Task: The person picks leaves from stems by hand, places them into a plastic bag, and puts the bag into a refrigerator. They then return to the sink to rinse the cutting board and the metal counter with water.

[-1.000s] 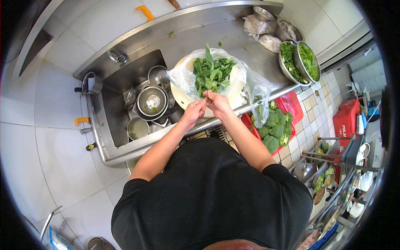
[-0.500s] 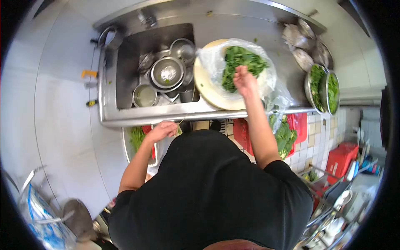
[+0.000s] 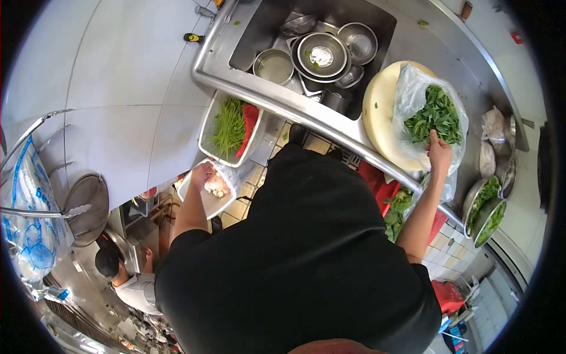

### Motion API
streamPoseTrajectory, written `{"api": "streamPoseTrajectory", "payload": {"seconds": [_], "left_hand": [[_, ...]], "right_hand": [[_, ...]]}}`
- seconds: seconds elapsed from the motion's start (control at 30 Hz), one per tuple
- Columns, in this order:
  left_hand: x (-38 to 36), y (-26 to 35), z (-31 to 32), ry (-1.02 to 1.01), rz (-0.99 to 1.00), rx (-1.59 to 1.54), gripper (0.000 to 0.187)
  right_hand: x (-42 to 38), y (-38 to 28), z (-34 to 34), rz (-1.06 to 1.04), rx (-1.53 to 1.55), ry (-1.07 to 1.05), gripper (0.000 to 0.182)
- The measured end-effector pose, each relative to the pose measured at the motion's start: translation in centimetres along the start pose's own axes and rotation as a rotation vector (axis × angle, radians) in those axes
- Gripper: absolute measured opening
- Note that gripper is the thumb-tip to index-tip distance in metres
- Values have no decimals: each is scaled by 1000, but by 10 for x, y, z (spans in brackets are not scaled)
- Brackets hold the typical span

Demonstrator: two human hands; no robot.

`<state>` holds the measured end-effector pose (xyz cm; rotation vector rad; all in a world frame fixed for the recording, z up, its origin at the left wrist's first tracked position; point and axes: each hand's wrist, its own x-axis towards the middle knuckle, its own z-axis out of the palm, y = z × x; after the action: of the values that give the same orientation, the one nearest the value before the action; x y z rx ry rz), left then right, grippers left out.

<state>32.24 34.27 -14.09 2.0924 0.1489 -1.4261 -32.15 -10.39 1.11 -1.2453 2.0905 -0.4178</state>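
Observation:
Leafy greens (image 3: 435, 115) lie in a heap on a clear plastic bag (image 3: 407, 88), spread over a round, pale cutting board (image 3: 377, 112). My right hand (image 3: 439, 152) is at the heap's near edge, its fingers pinched together on the leaves. Down to the left, my left hand (image 3: 203, 173) is at a white bin (image 3: 212, 207) holding a plastic bag with pale, clove-like pieces (image 3: 217, 186). Its fingers are curled by the bag's edge; what they hold, if anything, is hidden.
A steel sink (image 3: 259, 32) holds several bowls and pots. Thin green stalks (image 3: 228, 128) and something red (image 3: 250, 127) share another white bin. Two bowls of cut greens (image 3: 490, 223) stand at the counter's right end. Another person (image 3: 132, 286) is at lower left.
The view has turned and shifted left, bringing the other person into sight. My left hand has moved from near the sink's front edge to the bin. My right hand's fingers have closed at the greens.

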Motion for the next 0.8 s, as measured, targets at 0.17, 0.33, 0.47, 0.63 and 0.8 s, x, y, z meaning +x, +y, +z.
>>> {"api": "streamPoseTrajectory", "payload": {"seconds": [0.17,0.33,0.47,0.63,0.8], "left_hand": [[46,4,19,248,87,-209,36],[60,38,31,404,-25,-72,55],[89,60,46,34,38,336,47],[-12,171,186,-494,92,826,35],[-99,229,304,-772,563,951,33]], "right_hand": [[-13,-14,-21,-19,-93,45,47],[-28,-5,-35,-70,15,112,42],[-35,4,-45,-124,-196,369,44],[-49,16,-51,-279,171,637,27],[-67,85,-81,82,6,527,32]]}}
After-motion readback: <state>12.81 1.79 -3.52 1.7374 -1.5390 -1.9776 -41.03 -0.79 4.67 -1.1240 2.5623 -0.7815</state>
